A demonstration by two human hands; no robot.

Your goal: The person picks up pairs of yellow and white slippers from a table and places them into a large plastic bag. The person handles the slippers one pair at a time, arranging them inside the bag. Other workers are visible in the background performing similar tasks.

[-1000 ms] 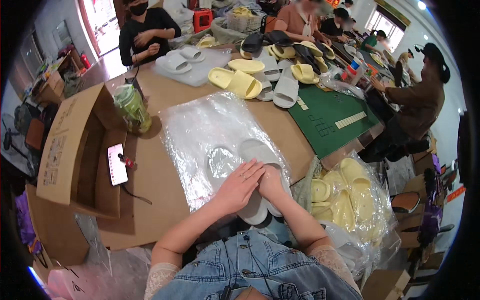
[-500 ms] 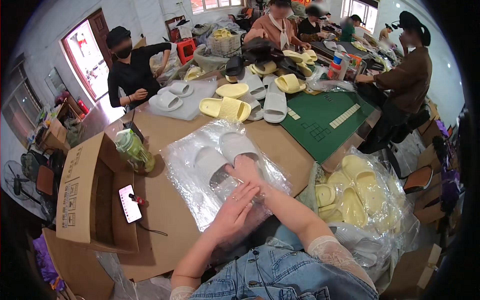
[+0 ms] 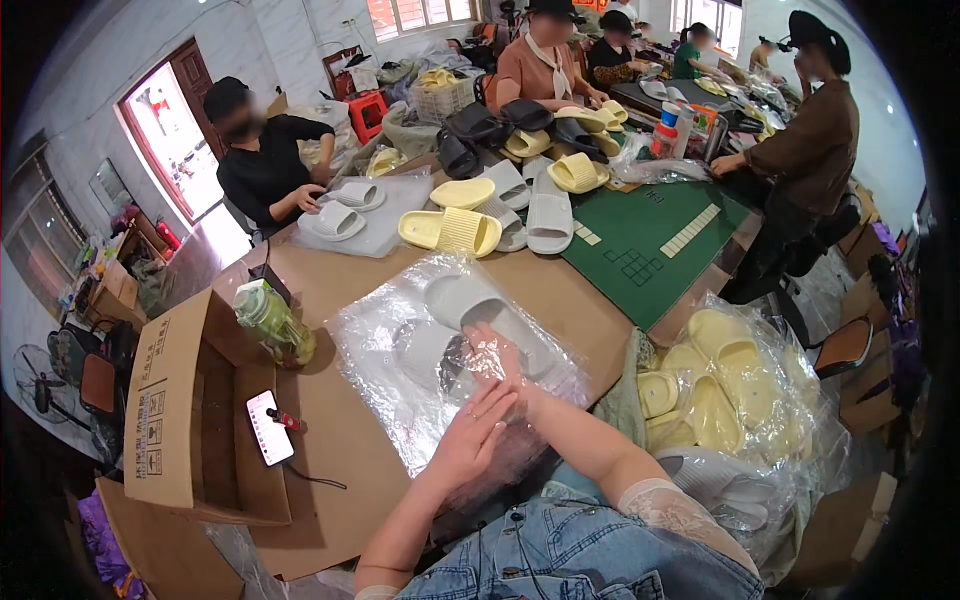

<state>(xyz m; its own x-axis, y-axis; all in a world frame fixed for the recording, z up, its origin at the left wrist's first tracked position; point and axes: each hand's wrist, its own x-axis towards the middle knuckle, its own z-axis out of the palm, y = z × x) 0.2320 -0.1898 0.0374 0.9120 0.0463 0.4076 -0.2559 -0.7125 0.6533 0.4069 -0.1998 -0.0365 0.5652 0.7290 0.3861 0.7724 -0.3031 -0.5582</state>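
A pair of pale grey slippers (image 3: 455, 298) lies side by side in a clear plastic bag (image 3: 375, 385) on the table in front of me. My right hand (image 3: 490, 352) is inside the bag, seen through the glossy film. Its outstretched fingers rest on the slippers, near the right one's strap. Across my right wrist, at the bag's near end, lies my left hand (image 3: 474, 428) with its fingers extended. The plastic's glare blurs the left slipper and part of my right hand.
A cardboard box (image 3: 165, 420), phone (image 3: 268, 428) and green bottle (image 3: 272, 325) stand left. Beyond lie loose slippers (image 3: 450, 231) and a green mat (image 3: 645, 250). At right is a bag of yellow slippers (image 3: 735, 375). A co-worker in black (image 3: 265, 165) touches grey slippers (image 3: 333, 222).
The right slipper in the bag has shifted a little to the left. My hands keep nearly the same pose. The co-worker in black has brought a hand down to the other grey slippers.
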